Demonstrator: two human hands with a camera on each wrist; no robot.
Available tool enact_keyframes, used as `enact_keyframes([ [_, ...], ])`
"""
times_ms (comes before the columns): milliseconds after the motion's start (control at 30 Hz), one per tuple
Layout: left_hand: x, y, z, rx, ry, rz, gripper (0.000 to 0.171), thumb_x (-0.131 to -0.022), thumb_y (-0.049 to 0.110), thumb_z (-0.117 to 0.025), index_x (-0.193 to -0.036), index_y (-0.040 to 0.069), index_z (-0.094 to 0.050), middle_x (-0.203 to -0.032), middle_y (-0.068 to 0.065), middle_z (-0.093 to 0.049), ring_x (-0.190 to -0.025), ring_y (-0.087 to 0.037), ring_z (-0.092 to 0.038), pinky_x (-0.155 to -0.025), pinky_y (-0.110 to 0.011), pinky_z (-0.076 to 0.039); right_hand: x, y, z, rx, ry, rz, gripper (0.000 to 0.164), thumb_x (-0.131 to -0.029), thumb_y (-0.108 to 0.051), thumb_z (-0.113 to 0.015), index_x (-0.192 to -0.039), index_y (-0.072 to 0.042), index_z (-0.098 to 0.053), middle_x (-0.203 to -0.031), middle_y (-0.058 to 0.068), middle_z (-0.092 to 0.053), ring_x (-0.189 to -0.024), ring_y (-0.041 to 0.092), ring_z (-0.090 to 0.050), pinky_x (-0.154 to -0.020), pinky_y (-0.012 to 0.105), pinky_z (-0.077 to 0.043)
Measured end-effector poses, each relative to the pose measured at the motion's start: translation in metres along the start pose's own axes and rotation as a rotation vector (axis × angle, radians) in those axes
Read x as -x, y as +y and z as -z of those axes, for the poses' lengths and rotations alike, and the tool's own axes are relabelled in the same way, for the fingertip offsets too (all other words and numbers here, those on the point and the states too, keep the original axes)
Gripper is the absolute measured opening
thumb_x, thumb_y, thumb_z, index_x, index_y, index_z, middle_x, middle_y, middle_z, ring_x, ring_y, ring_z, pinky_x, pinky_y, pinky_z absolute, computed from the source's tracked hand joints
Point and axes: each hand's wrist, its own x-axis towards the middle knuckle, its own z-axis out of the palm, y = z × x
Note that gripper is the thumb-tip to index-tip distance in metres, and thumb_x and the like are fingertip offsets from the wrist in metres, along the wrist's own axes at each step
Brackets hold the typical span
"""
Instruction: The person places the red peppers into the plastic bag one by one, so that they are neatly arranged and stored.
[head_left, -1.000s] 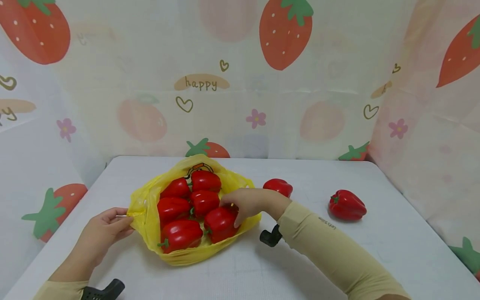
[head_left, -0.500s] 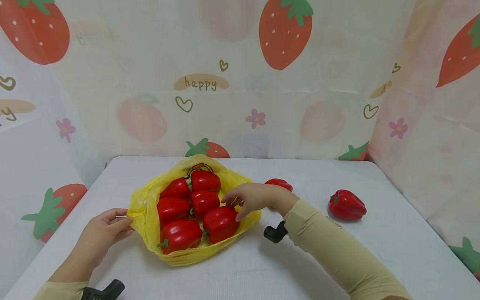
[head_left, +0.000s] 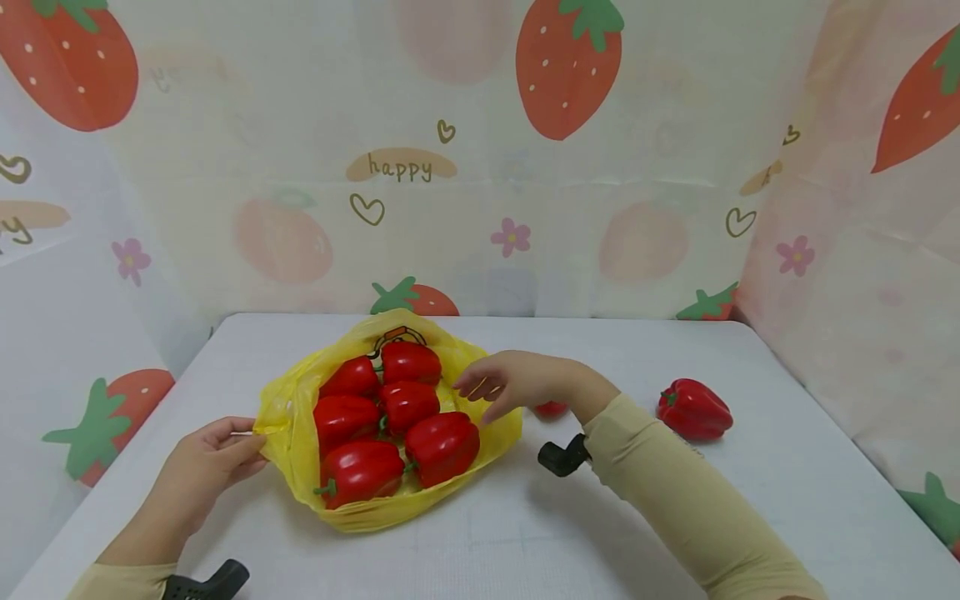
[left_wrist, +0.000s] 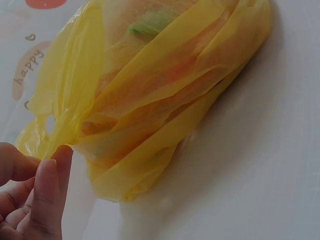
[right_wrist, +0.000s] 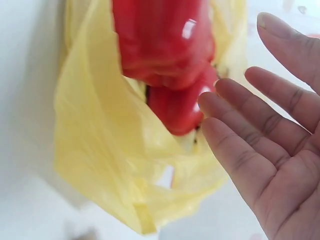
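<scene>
A yellow plastic bag (head_left: 300, 467) lies with its mouth spread wide on the table, several red bell peppers (head_left: 360, 471) inside it. My left hand (head_left: 213, 458) pinches the bag's left edge between thumb and fingers; the left wrist view shows this thin gathered plastic (left_wrist: 62, 120) at the fingertips. Over the bag's right rim hovers my right hand (head_left: 517, 383), fingers loosely extended and holding nothing. In the right wrist view its palm (right_wrist: 290, 200) faces the camera, beside the peppers (right_wrist: 165, 40) in the bag.
One loose red bell pepper (head_left: 694, 410) lies on the white table (head_left: 750, 500) at the right. Another pepper (head_left: 551, 410) is mostly hidden behind my right hand and wrist. A strawberry-print curtain (head_left: 465, 233) stands behind the table.
My right hand has let go of the front right pepper in the bag and lifted up and to the right, fingers opening. My left hand keeps its place on the bag.
</scene>
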Motion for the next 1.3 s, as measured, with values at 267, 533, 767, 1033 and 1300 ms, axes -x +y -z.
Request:
enact_keyframes([
  [267, 0.000, 0.000, 0.000, -0.012, 0.003, 0.005, 0.054, -0.089, 0.035, -0.057, -0.127, -0.001, -0.043, -0.109, -0.009, -0.063, -0.086, -0.013, -0.064, -0.076, -0.025, -0.053, 0.018, 0.006, 0.019, 0.007, 0.077, 0.044, 0.048, -0.081, -0.006, -0.067, -0.126, -0.007, -0.052, -0.123, 0.011, -0.055, -0.112, 0.021, -0.054, -0.094, 0.034, -0.045],
  [533, -0.001, -0.001, 0.000, -0.007, 0.008, -0.005, 0.055, -0.089, 0.036, -0.057, -0.127, -0.001, -0.044, -0.108, -0.008, -0.063, -0.084, -0.010, -0.063, -0.075, -0.023, -0.053, 0.037, 0.021, 0.036, -0.022, 0.168, -0.017, 0.048, -0.080, -0.015, -0.070, -0.125, -0.011, -0.053, -0.123, 0.007, -0.056, -0.115, 0.023, -0.052, -0.091, 0.032, -0.048],
  [767, -0.002, -0.002, 0.000, -0.007, 0.012, -0.003, 0.055, -0.089, 0.036, -0.058, -0.127, -0.001, -0.044, -0.108, -0.008, -0.063, -0.086, -0.012, -0.064, -0.075, -0.024, -0.053, 0.052, 0.045, 0.048, -0.039, 0.242, -0.089, 0.046, -0.082, -0.014, -0.068, -0.125, -0.015, -0.052, -0.124, 0.004, -0.055, -0.118, 0.025, -0.049, -0.093, 0.036, -0.046],
  [1033, -0.001, 0.001, -0.001, -0.018, 0.013, 0.009, 0.057, -0.089, 0.037, -0.058, -0.128, -0.001, -0.043, -0.112, -0.011, -0.062, -0.085, -0.011, -0.064, -0.076, -0.026, -0.053, 0.062, 0.072, 0.055, -0.098, 0.284, -0.156, 0.048, -0.084, -0.010, -0.064, -0.129, -0.013, -0.049, -0.132, 0.011, -0.049, -0.125, 0.030, -0.042, -0.095, 0.042, -0.044],
  [1300, 0.000, 0.002, 0.000, -0.002, 0.005, -0.012, 0.055, -0.089, 0.035, -0.058, -0.127, -0.002, -0.043, -0.108, -0.007, -0.063, -0.082, -0.007, -0.063, -0.075, -0.023, -0.053, 0.064, 0.097, 0.053, -0.091, 0.264, -0.202, 0.055, -0.082, -0.014, -0.067, -0.133, -0.017, -0.046, -0.135, 0.006, -0.046, -0.127, 0.031, -0.037, -0.100, 0.045, -0.038],
])
